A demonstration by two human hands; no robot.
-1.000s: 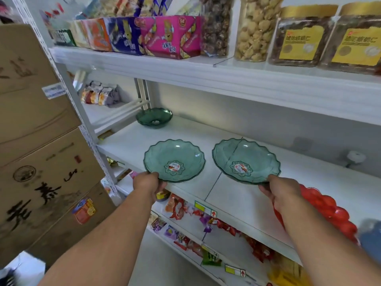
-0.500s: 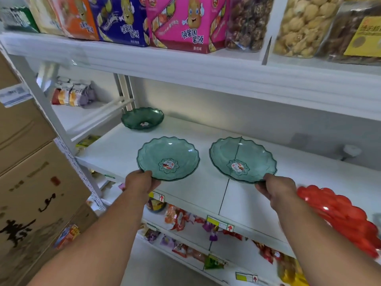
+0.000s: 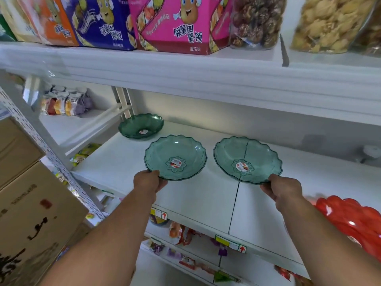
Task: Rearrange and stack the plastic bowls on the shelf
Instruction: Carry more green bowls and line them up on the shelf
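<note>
Two clear green scalloped plastic bowls are held over the white shelf. My left hand grips the near rim of the left bowl. My right hand grips the near rim of the right bowl. Both bowls tilt toward me and show a round sticker in the middle. A third, darker green bowl sits at the shelf's back left corner. A red scalloped bowl rests on the shelf at the right, beside my right forearm.
The upper shelf hangs low overhead, loaded with snack boxes and jars. Cardboard boxes stand at the left. A small white object sits at the shelf's back right. Snack packets fill the lower shelves.
The view has moved closer and tilted up. Both hands keep hold of their green bowls, which sit slightly farther in over the shelf and closer together.
</note>
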